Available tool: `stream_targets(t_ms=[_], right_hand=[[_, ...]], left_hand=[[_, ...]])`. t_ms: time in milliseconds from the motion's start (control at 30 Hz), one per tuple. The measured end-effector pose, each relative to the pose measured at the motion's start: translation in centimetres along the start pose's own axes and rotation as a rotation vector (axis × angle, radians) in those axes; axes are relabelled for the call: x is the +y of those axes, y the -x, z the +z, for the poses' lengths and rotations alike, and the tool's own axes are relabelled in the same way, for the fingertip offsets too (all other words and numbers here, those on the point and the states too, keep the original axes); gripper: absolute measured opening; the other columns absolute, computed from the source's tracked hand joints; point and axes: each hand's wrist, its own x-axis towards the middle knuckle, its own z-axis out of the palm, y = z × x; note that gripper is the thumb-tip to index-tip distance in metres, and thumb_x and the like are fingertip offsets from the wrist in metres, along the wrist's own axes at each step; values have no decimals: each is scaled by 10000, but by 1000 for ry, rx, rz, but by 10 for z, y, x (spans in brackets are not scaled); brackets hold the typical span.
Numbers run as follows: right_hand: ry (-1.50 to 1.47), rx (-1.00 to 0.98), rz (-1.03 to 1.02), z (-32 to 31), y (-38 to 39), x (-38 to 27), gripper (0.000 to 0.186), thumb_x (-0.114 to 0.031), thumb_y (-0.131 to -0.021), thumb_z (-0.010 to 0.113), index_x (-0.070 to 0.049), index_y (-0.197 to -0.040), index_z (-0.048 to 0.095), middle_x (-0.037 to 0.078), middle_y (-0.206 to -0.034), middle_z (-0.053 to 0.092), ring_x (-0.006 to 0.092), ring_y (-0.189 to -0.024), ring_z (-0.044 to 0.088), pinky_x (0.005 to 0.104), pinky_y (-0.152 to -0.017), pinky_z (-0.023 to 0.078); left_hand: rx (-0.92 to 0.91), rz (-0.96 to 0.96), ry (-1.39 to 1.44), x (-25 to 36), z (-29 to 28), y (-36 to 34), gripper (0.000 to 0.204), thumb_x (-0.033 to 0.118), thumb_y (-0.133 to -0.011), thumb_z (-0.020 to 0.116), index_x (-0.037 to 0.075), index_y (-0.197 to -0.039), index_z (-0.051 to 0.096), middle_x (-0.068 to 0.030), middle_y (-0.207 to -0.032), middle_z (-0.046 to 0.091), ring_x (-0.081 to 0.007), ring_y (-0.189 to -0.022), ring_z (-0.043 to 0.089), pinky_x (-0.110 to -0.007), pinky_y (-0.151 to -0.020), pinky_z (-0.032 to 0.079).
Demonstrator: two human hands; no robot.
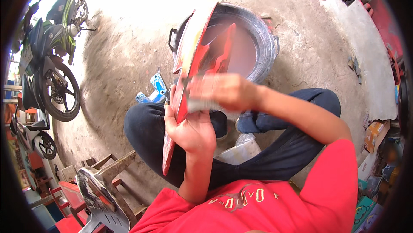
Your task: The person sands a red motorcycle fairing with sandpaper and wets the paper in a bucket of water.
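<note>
A long red panel (193, 39) with a pale streak stands tilted over my lap and across the rim of a dark tub (265, 56) of murky, pinkish water. My left hand (189, 132) grips the panel's lower part, with thumb and fingers around it. Against the panel's face, my right hand (228, 91) is blurred by motion, fingers closed on a flat greyish pad (202, 106); what the pad is exactly I cannot make out. A small blue-and-white part (157, 84) lies on the floor beside my left knee.
Motorcycles (60, 74) stand along the left. A worn metal piece (103, 198) and red wooden items are at lower left. A pale slab (361, 48) runs along the right, with boxes (376, 134) and clutter below it. A white block (238, 155) lies between my legs.
</note>
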Motion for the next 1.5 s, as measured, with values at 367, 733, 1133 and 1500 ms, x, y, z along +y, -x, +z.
stream_targets(t_ms=[367,733,1133,1500], right_hand=[[-16,-56,-13,1,1,-6,507,18,-861,633,-98,-1353,672,143,-1415,656,308,-1307,641,447,-1086,544],[58,-52,90,-8,5,7,395,-52,-917,586,-13,-1299,678,196,-1321,689,315,-1237,673,401,-1054,558],[79,-15,506,-14,4,34,426,-13,-896,602,-63,-1312,678,206,-1301,696,342,-1213,682,424,-1055,558],[6,-51,675,-16,0,35,398,2,-911,578,-21,-1295,676,231,-1286,692,362,-1217,677,444,-1040,560]], left_hand=[[-4,5,64,0,-12,-3,550,363,-1101,310,-9,-1485,443,-235,-1539,497,-412,-1444,473,-563,-1211,383],[-112,-79,175,-2,-11,-2,561,391,-1101,312,51,-1539,395,-199,-1558,495,-375,-1409,530,-515,-1179,433],[28,-9,-37,-4,7,2,566,370,-1104,290,36,-1554,371,-200,-1572,477,-383,-1436,495,-524,-1197,403],[53,3,-23,0,3,2,558,369,-1100,297,44,-1545,388,-203,-1565,486,-391,-1439,489,-518,-1202,391]])
